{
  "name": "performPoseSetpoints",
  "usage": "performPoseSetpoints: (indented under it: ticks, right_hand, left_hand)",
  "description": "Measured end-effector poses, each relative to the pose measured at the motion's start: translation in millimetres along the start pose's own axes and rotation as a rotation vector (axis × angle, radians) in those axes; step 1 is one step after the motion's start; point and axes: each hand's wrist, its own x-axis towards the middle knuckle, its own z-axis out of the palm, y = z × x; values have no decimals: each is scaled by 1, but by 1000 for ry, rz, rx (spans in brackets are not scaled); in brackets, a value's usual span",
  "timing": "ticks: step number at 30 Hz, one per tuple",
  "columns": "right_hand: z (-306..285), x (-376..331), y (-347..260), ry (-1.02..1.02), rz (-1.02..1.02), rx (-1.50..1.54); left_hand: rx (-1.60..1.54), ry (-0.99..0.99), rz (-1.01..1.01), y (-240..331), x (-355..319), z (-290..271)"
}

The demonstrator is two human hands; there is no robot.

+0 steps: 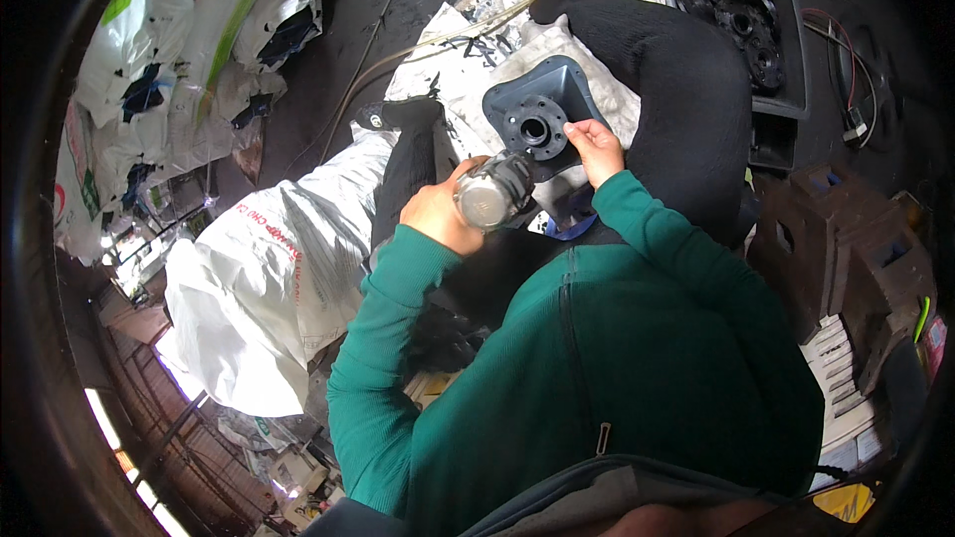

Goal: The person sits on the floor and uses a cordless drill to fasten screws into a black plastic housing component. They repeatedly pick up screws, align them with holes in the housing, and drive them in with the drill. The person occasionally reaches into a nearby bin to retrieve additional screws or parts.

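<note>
Between my legs, a white cloth [615, 89] lies under a black plastic part [545, 105] with a squarish flange and a round hub with a central hole. My right hand [599, 151] pinches the right edge of that hub between thumb and fingers. My left hand [438, 215] is wrapped round a grey cylindrical tool [487, 201], whose pale round end faces up toward me. The tool's far end is close to the hub's lower edge; whether they touch is hidden. Most of my left fingers are out of sight behind the tool.
A black bin [799, 0] at the far right holds black round parts. Cables [854, 89] lie beside it. Brown blocks [831, 229] stand on my right. A large white sack [269, 278] sits on my left, with stuffed bags [189, 50] beyond. Black shavings litter the white sheet [448, 50].
</note>
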Motion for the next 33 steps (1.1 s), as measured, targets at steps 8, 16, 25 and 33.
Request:
performPoseSetpoints:
  ticks: [8,16,25,33]
  right_hand:
    - [3,-4,-9,32,0,-71]
    - [6,-4,-8,18,-25,-64]
    - [0,9,-3,30,-180,-312]
    - [-19,-33,-63,-91,409,466]
  left_hand:
    - [-109,-37,-47,-8,3,7]
    - [-204,43,14,-24,6,24]
    - [-433,258,91,-33,-29,50]
    - [-279,409,467,-25,-78,64]
